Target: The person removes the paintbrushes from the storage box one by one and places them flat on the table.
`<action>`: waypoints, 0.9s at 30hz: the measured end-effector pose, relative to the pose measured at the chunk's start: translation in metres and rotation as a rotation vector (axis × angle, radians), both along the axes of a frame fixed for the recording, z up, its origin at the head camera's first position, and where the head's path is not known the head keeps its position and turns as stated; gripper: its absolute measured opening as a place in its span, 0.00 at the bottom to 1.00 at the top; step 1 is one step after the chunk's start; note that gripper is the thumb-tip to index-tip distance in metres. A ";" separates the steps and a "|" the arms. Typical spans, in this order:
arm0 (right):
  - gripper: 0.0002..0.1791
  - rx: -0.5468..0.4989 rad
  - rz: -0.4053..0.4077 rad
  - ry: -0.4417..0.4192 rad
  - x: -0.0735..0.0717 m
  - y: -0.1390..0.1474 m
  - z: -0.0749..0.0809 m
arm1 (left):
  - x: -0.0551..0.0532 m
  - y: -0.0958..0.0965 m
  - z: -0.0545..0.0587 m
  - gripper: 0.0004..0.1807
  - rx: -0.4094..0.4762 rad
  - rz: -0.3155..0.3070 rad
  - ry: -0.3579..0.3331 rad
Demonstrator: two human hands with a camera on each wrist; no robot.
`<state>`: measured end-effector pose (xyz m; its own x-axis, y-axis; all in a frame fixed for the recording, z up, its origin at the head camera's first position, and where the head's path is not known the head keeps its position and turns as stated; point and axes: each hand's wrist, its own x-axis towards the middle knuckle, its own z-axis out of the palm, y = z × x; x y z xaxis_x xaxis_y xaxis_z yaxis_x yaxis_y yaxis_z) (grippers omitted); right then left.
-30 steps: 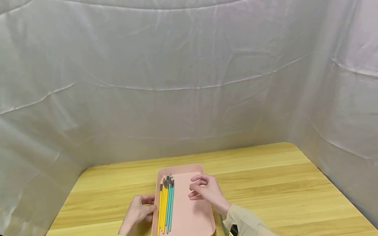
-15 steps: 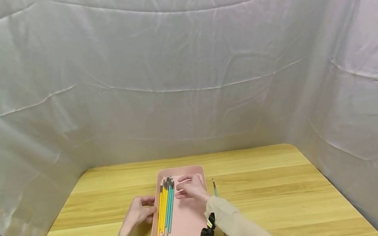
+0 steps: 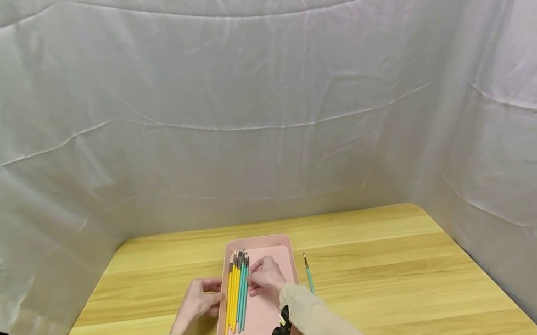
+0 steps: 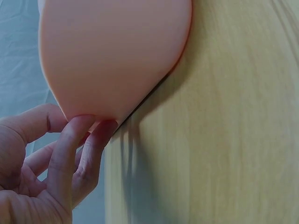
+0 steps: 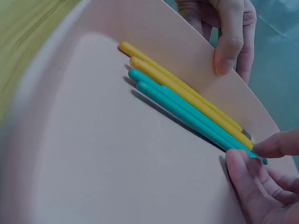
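A pink tray (image 3: pixel 270 314) lies on the table with yellow paintbrushes (image 3: pixel 231 304) and teal paintbrushes (image 3: pixel 244 303) side by side along its left part, bristles away from me. My left hand (image 3: pixel 198 301) holds the tray's left rim; in the right wrist view its thumb comes over the rim, and in the left wrist view its fingers rest against the outer wall (image 4: pixel 117 60). Inside the tray, my right hand (image 3: pixel 266 275) pinches at the teal brushes near their ferrules. The right wrist view shows its thumb and finger about a teal handle (image 5: pixel 187 116); how many it grips I cannot tell.
Another teal paintbrush (image 3: pixel 309 279) lies on the wooden table (image 3: pixel 386 286) just right of the tray, partly hidden by the right sleeve. A pale grey curtain (image 3: pixel 268 162) surrounds the table at the back and sides.
My right hand has moved left across the tray, from its right side to the teal brushes, and its fingers have closed in on them. My left hand has stayed at the rim.
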<state>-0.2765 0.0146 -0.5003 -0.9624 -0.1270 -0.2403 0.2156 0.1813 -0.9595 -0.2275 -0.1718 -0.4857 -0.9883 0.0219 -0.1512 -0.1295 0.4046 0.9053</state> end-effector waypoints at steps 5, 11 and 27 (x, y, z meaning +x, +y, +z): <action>0.13 0.035 0.034 0.003 0.000 0.002 -0.002 | -0.001 0.000 -0.001 0.23 0.007 -0.008 0.009; 0.06 0.093 0.067 0.003 -0.001 0.002 0.000 | -0.001 -0.001 -0.002 0.24 0.016 -0.030 0.020; 0.05 0.176 0.046 -0.029 -0.004 -0.004 0.001 | -0.001 -0.003 -0.003 0.23 0.024 -0.056 0.025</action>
<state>-0.2809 0.0106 -0.4992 -0.9489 -0.1241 -0.2903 0.2305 0.3558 -0.9057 -0.2285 -0.1749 -0.4889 -0.9888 0.0804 -0.1258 -0.0850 0.3891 0.9173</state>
